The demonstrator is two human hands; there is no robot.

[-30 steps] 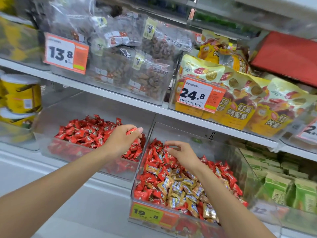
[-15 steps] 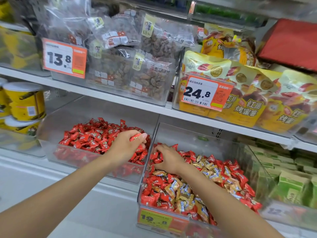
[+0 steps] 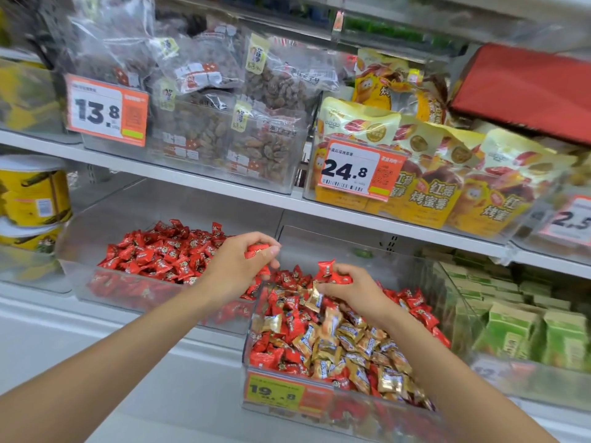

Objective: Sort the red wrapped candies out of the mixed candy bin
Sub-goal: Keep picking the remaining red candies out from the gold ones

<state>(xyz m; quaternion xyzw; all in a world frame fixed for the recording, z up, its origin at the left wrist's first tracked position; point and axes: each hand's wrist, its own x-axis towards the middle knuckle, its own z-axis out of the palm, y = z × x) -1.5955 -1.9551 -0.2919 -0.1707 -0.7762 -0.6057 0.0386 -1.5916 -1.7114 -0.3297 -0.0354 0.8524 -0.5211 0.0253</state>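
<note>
— While I hover over the mixed candy bin [image 3: 425, 407], a clear hard-plastic box on the lower shelf [image 3: 179, 372], what does my right hand [image 3: 358, 290] hold?

— Its grip pinches one red wrapped candy [image 3: 327, 270] between the fingertips, crinkly foil with twisted ends, just above the heap of red and gold pillow-shaped sweets.

— And my left hand [image 3: 236, 270]?

— Clenched on another red piece [image 3: 258, 250], at the right edge of the neighbouring clear bin [image 3: 80, 276], which is filled with glossy red candies only.

— Anything above?

— Transparent bags of brown dried fruit [image 3: 271, 87] and yellow pouches [image 3: 428, 174], behind orange price tags [image 3: 107, 110].
</note>
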